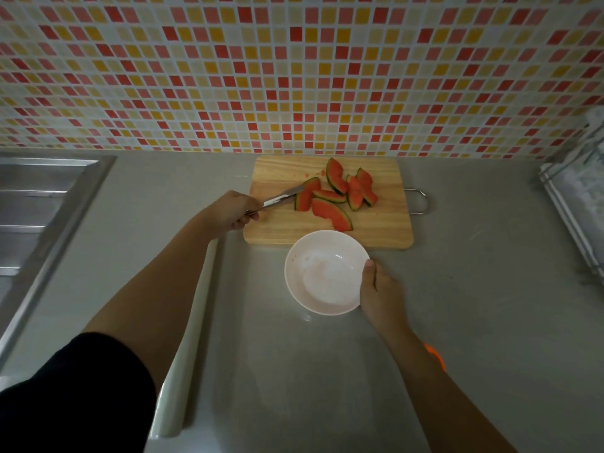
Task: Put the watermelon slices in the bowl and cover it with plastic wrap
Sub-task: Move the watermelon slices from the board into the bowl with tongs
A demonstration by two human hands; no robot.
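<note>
Several red watermelon slices [340,194] with green rind lie in a loose pile on a wooden cutting board [376,223]. My left hand [228,212] grips metal tongs [281,199], whose tips touch the leftmost slice [305,196]. In front of the board stands a white bowl [323,273] with nothing in it but a faint pink smear. My right hand [379,289] holds the bowl's right rim, thumb on the edge. A long roll of plastic wrap [192,328] lies on the counter under my left forearm.
A steel sink [39,204] fills the left side. A wire dish rack [575,204] stands at the right edge. The tiled wall rises behind the board. A metal handle [421,201] sticks out from the board's right side. An orange object [434,354] peeks from behind my right forearm.
</note>
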